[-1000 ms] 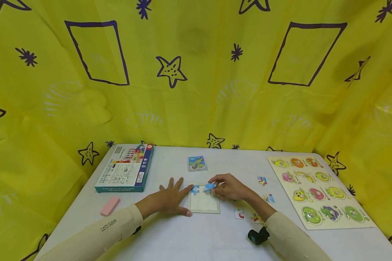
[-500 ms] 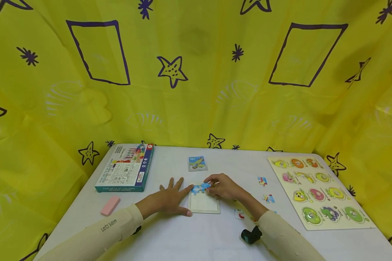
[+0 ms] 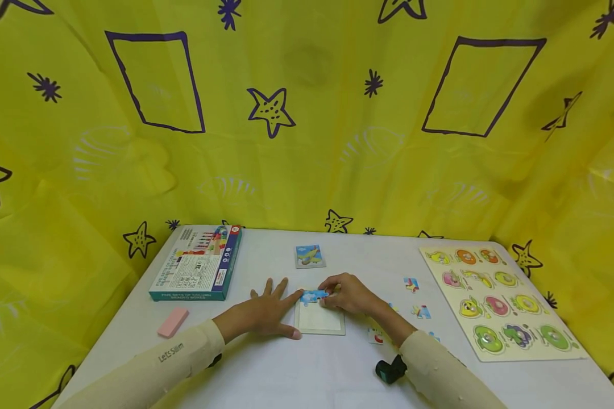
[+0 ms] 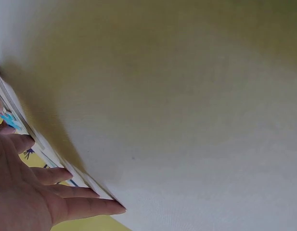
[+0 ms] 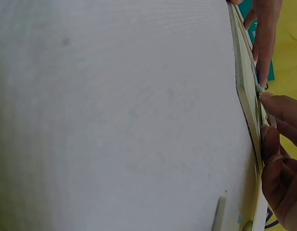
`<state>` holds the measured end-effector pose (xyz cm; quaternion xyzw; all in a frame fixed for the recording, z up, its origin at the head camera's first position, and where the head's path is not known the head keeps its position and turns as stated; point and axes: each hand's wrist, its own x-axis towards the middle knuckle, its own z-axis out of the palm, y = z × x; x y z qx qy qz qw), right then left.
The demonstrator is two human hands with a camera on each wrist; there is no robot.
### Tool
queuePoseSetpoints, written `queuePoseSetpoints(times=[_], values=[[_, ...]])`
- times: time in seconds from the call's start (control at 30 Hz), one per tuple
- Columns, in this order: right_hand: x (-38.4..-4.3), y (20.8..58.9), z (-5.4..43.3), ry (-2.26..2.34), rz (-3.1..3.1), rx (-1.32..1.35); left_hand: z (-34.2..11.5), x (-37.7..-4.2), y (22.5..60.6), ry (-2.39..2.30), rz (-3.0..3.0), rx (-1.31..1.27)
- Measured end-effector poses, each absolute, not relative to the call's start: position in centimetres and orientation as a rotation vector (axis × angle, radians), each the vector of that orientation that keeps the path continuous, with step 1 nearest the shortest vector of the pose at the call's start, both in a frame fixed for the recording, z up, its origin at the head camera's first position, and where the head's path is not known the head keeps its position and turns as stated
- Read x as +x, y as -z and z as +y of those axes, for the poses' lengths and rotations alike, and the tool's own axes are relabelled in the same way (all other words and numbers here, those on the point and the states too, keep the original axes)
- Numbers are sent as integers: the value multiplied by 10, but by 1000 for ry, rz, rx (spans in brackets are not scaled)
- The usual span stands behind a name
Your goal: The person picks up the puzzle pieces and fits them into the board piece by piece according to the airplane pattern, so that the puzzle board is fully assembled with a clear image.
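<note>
A shallow cream puzzle tray (image 3: 319,322) lies on the white table between both hands. In its top left corner sits a blue jigsaw piece (image 3: 306,297). My left hand (image 3: 270,311) lies with fingers spread at the tray's left side, the index fingertip at that corner piece and the thumb at the lower left edge. My right hand (image 3: 350,293) pinches a second blue jigsaw piece (image 3: 321,293) at the tray's top edge, right beside the first. In the right wrist view, the right fingers (image 5: 278,106) are bent low over the tray's rim.
Several loose jigsaw pieces, one being a blue and red piece (image 3: 411,284), lie to the right. A picture card with a plane (image 3: 309,257) is behind the tray. A fruit peg board (image 3: 501,304) stands far right; a boxed set (image 3: 196,264) and a pink block (image 3: 173,322) are left.
My right hand has moved left and brought its blue jigsaw piece down against the corner piece in the tray. The left hand has stayed in place.
</note>
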<state>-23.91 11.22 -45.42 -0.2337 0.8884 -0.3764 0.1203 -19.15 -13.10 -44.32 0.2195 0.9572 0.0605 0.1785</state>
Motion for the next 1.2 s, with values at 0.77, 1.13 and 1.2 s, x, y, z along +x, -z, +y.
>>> queuePoseSetpoints(times=[0.77,1.13,1.2], values=[[-236,446,110,993,2644,-541,-127,-190,438,-161,2670,632],[-239,449,113,1020,2624,-640,-126,-191,441,-160,2633,735],[-240,449,113,1017,2618,-666,-125,-191,442,-156,2635,732]])
